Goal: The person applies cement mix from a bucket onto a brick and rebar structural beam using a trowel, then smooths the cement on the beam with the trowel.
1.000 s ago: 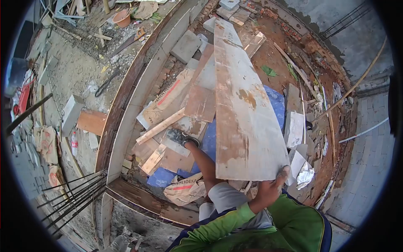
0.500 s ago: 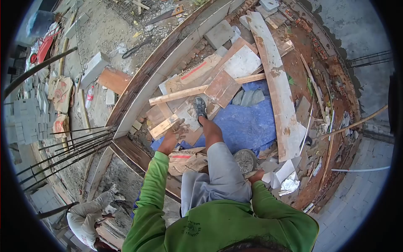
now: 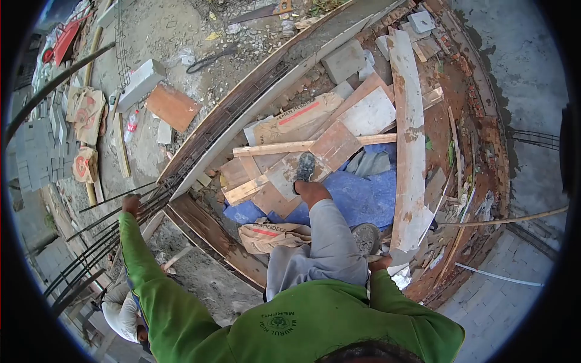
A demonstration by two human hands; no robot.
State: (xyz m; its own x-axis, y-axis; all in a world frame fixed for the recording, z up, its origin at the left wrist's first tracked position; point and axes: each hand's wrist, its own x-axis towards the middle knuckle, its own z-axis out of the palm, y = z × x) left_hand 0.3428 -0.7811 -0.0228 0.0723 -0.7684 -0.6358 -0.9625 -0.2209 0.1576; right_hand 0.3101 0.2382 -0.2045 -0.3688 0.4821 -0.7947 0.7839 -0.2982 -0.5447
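Out to the left, my left hand (image 3: 131,204) is closed at the steel reinforcing bars (image 3: 115,233) that stick out past the formwork corner, its fingers around one bar. Close by my right thigh, my right hand (image 3: 380,263) is a fist with a short pale handle-like end showing at it; what it holds I cannot make out. My forward shoe (image 3: 305,167) rests on plywood pieces beside a blue tarp (image 3: 357,196). A crumpled paper cement bag (image 3: 275,236) lies left of my knee.
Board formwork (image 3: 224,130) curves along the left. A long mud-stained plank (image 3: 410,139) lies on the right, near a bamboo pole (image 3: 508,218). Another person (image 3: 124,311) bends low at bottom left. A hand saw (image 3: 260,12) and concrete block (image 3: 142,85) lie beyond the formwork.
My left hand has swung left from above the wood pieces to the reinforcing bars. My right hand stays low by my thigh. The camera view has shifted slightly.
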